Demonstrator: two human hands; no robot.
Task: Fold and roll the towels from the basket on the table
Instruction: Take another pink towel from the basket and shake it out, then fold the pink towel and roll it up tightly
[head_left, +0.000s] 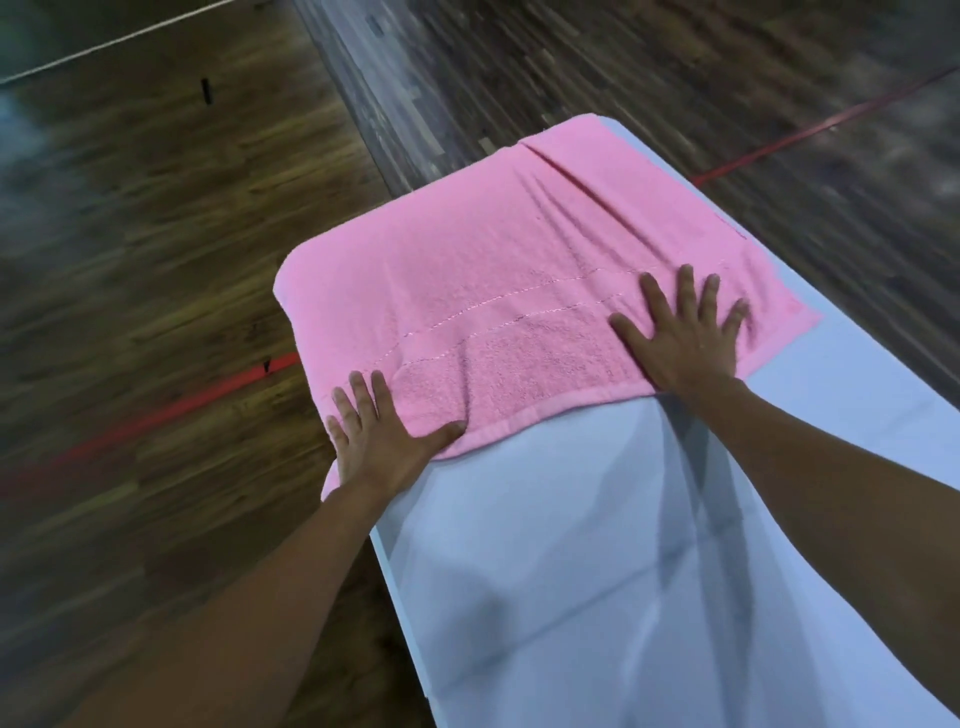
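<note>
A pink towel (498, 275) lies spread flat across the far end of the white table (571, 571), with a fold line near its far edge. My left hand (379, 436) presses flat on the towel's near left corner at the table's left edge. My right hand (680, 332) lies flat with fingers spread on the towel's near right part. No basket is in view.
Dark wooden floor (130, 234) surrounds the table, with red line markings (171, 410) and a white line at the top left. The table's left edge runs close by my left forearm.
</note>
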